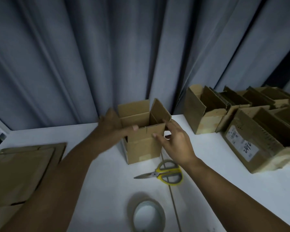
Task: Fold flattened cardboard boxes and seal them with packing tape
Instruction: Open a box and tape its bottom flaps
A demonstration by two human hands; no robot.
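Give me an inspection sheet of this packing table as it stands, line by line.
Surface: white table, a seam running toward the near edge.
Job's things: cardboard box upright, top open; tape roll lying flat near the front; stack of flattened cardboard on the left.
Clutter: yellow-handled scissors, blades closed, beside the box; cartons holding upright flattened cardboard on the right.
Grips: left hand against the box's left side, thumb on the near flap; right hand spread, fingertips touching the near flap.
Cables: nothing seen.
Surroundings: grey-blue curtain behind the table.
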